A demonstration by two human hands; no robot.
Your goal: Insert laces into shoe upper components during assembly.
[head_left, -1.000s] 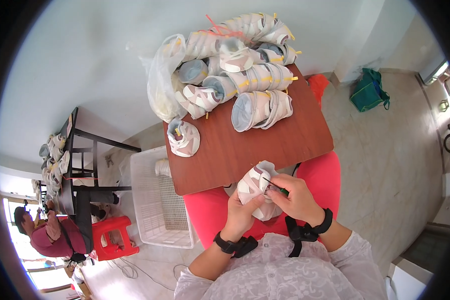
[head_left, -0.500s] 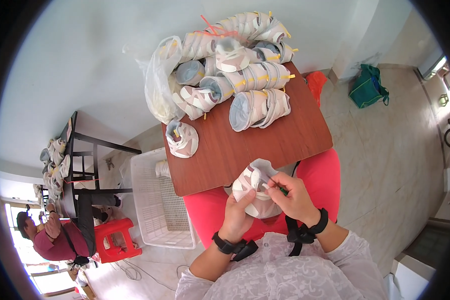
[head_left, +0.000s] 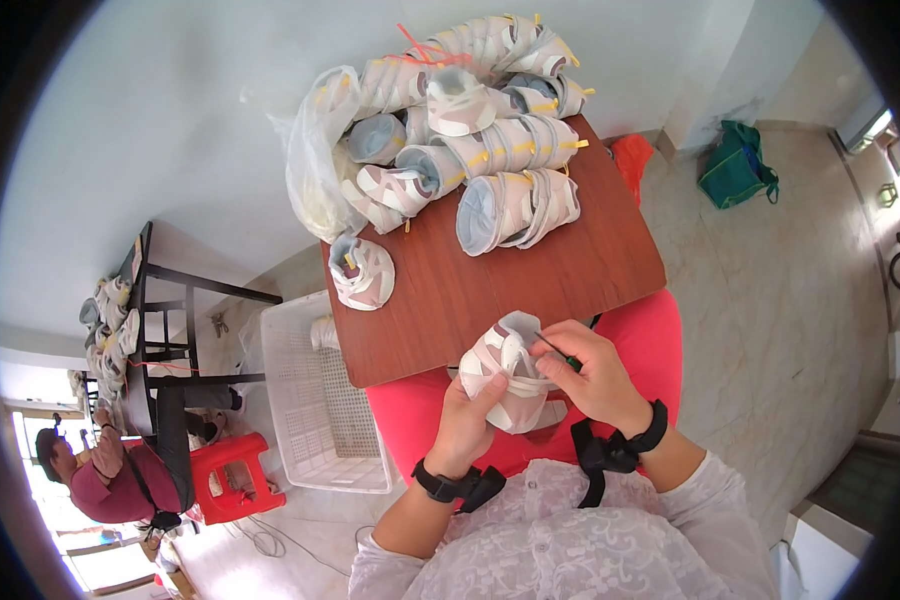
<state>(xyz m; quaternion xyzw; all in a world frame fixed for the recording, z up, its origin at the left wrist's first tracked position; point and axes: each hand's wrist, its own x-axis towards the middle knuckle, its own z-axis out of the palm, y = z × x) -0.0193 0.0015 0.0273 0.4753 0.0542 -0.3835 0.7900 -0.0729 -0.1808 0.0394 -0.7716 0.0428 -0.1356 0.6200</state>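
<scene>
Over my lap, my left hand (head_left: pixel 467 418) is closed on the side of a pale pink and white shoe upper (head_left: pixel 497 362), thumb pressed on its outer face. My right hand (head_left: pixel 592 375) grips a slim tool with a dark green handle (head_left: pixel 572 362) and a thin metal shaft. The shaft points left toward the opening of the upper; whether its tip touches the material I cannot tell. Another shoe upper (head_left: pixel 361 272) of the same kind stands on the near left part of the brown table (head_left: pixel 450 320).
Nested rows of shoe uppers (head_left: pixel 515 150) cover the table's far side beside a clear plastic bag (head_left: pixel 318 150). A white plastic basket (head_left: pixel 295 400) stands left of the table. Further left, a person (head_left: pixel 120 470) sits near a red stool (head_left: pixel 232 478). A green bag (head_left: pixel 738 165) lies on the floor at right.
My right hand has drawn slightly right, away from the upper, and more of the tool's handle and shaft shows. The left hand keeps its hold on the upper.
</scene>
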